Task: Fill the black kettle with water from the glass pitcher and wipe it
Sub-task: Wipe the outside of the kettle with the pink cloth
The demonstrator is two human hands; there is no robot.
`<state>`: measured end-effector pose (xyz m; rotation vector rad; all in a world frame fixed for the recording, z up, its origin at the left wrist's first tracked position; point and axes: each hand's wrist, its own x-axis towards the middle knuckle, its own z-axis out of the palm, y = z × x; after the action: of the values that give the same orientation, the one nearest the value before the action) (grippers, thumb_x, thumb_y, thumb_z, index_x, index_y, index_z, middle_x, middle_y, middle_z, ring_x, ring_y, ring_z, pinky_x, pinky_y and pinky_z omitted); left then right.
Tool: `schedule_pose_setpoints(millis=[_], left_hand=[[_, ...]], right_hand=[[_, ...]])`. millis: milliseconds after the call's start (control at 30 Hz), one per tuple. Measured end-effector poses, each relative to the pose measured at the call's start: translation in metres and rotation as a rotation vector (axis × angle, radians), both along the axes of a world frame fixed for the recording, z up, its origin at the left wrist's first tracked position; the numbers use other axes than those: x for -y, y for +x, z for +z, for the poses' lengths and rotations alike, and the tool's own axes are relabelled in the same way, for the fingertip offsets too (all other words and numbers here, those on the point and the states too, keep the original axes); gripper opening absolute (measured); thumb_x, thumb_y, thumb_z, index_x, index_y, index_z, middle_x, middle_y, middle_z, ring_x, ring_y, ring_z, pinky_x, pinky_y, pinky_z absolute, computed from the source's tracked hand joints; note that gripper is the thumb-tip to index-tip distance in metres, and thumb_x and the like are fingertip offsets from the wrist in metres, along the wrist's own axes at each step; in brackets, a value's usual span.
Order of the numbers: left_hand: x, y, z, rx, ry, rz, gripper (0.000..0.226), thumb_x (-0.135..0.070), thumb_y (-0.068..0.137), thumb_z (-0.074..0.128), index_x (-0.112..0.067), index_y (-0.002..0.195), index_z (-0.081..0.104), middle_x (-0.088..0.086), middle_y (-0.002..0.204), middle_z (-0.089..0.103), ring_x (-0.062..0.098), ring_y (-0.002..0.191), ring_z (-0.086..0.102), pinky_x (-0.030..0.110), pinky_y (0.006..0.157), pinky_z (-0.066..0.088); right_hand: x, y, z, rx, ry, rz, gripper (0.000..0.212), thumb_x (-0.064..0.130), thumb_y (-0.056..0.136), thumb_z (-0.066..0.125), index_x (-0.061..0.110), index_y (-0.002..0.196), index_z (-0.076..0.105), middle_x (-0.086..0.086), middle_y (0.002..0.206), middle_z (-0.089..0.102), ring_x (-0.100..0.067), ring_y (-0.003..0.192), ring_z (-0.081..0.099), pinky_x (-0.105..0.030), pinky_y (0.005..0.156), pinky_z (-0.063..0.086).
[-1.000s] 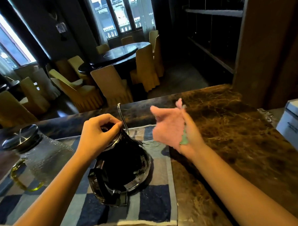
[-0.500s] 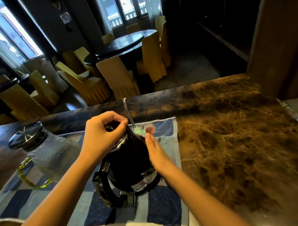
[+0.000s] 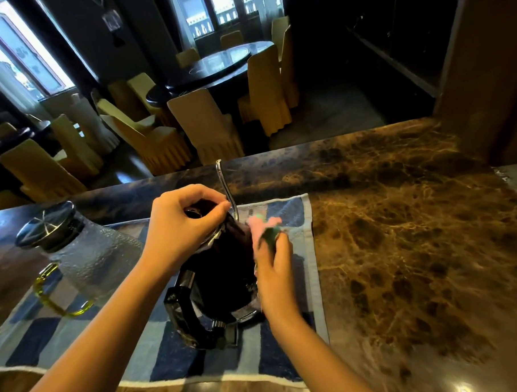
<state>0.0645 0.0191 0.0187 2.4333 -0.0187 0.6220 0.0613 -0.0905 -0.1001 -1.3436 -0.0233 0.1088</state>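
Observation:
The black kettle stands on a blue checked towel, its handle toward me and its thin curved spout pointing away. My left hand grips the kettle's lid from above. My right hand presses a pink and green cloth against the kettle's right side near the spout's base. The glass pitcher, with a dark metal lid and a yellow-green handle, rests on the towel to the left, apart from both hands.
The towel lies on a brown marble counter that stretches to the right. Beyond the counter's far edge is a dim dining room with a round table and covered chairs. A wooden pillar rises at the right.
My right hand, raised to the right with the cloth spread a second ago, has come down and now presses the bunched cloth on the kettle's right side. My left hand stays on the lid.

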Motion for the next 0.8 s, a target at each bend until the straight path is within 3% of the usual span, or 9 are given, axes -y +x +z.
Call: schedule_pose_setpoints(millis=[133, 200, 300, 367, 433, 500, 600, 667, 800], left_hand=[[0.000, -0.001, 0.000, -0.030, 0.037, -0.010, 0.015, -0.035, 0.071, 0.074, -0.024, 0.083, 0.073, -0.012, 0.082, 0.073, 0.003, 0.077, 0.068, 0.014, 0.071, 0.053], [0.001, -0.002, 0.004, -0.056, 0.052, -0.031, 0.016, -0.033, 0.071, 0.074, -0.023, 0.084, 0.073, -0.012, 0.084, 0.073, 0.003, 0.078, 0.068, 0.018, 0.073, 0.054], [-0.002, -0.004, 0.016, -0.176, 0.123, -0.119, 0.029, -0.040, 0.070, 0.075, -0.025, 0.094, 0.072, -0.014, 0.095, 0.072, 0.000, 0.089, 0.066, 0.023, 0.082, 0.054], [-0.011, -0.008, 0.027, -0.289, 0.216, -0.170, 0.047, -0.054, 0.061, 0.071, -0.033, 0.103, 0.067, -0.020, 0.105, 0.067, -0.006, 0.099, 0.061, 0.020, 0.087, 0.050], [-0.025, -0.012, 0.039, -0.418, 0.302, -0.207, 0.063, -0.062, 0.053, 0.070, -0.045, 0.112, 0.059, -0.030, 0.113, 0.059, -0.017, 0.107, 0.051, 0.014, 0.089, 0.042], [-0.033, -0.012, 0.048, -0.521, 0.354, -0.245, 0.074, -0.064, 0.050, 0.071, -0.050, 0.120, 0.051, -0.037, 0.117, 0.050, -0.025, 0.109, 0.041, 0.011, 0.087, 0.036], [-0.032, -0.005, 0.052, -0.619, 0.363, -0.271, 0.082, -0.058, 0.051, 0.074, -0.049, 0.127, 0.046, -0.036, 0.124, 0.045, -0.021, 0.111, 0.040, 0.015, 0.091, 0.034], [-0.030, -0.001, 0.053, -0.643, 0.379, -0.267, 0.084, -0.057, 0.053, 0.074, -0.046, 0.130, 0.045, -0.029, 0.131, 0.046, -0.010, 0.120, 0.040, 0.021, 0.096, 0.034], [-0.029, -0.003, 0.051, -0.631, 0.365, -0.262, 0.083, -0.059, 0.054, 0.072, -0.044, 0.132, 0.046, -0.021, 0.138, 0.047, -0.002, 0.128, 0.039, 0.026, 0.103, 0.032]], right_hand=[[0.009, -0.034, 0.004, 0.062, 0.158, 0.043, 0.029, 0.045, 0.087, 0.043, 0.070, 0.101, 0.050, 0.022, 0.121, 0.052, 0.006, 0.114, 0.052, -0.016, 0.093, 0.044], [0.014, -0.021, 0.012, 0.087, 0.263, 0.135, 0.031, 0.037, 0.088, 0.045, 0.059, 0.103, 0.061, 0.027, 0.117, 0.061, 0.011, 0.109, 0.055, -0.008, 0.087, 0.044], [0.018, 0.011, 0.024, 0.022, 0.313, 0.183, 0.027, 0.011, 0.093, 0.047, 0.019, 0.099, 0.072, -0.009, 0.109, 0.072, -0.018, 0.100, 0.065, -0.034, 0.089, 0.051], [0.020, 0.019, 0.020, -0.027, 0.255, 0.124, 0.022, 0.000, 0.092, 0.049, 0.007, 0.093, 0.070, -0.026, 0.105, 0.068, -0.024, 0.090, 0.060, -0.040, 0.082, 0.049], [0.022, 0.008, 0.011, -0.001, 0.179, 0.082, 0.016, -0.004, 0.085, 0.061, 0.009, 0.094, 0.066, -0.025, 0.106, 0.066, -0.024, 0.092, 0.059, -0.041, 0.085, 0.051], [0.024, -0.018, 0.003, 0.085, 0.110, 0.089, 0.027, 0.001, 0.075, 0.074, 0.016, 0.093, 0.061, -0.016, 0.116, 0.057, -0.018, 0.104, 0.056, -0.031, 0.094, 0.048], [0.019, -0.050, 0.006, 0.209, 0.053, 0.095, 0.010, 0.035, 0.075, 0.070, 0.029, 0.080, 0.063, 0.005, 0.123, 0.044, -0.003, 0.114, 0.049, -0.016, 0.095, 0.043], [0.016, -0.047, 0.016, 0.195, 0.163, 0.146, 0.031, 0.045, 0.082, 0.054, 0.017, 0.077, 0.068, 0.009, 0.110, 0.052, -0.005, 0.102, 0.056, -0.014, 0.083, 0.047], [0.009, 0.004, 0.026, 0.115, 0.271, -0.019, 0.034, 0.018, 0.098, 0.043, 0.014, 0.069, 0.061, 0.007, 0.073, 0.062, -0.004, 0.070, 0.057, -0.019, 0.070, 0.046]])
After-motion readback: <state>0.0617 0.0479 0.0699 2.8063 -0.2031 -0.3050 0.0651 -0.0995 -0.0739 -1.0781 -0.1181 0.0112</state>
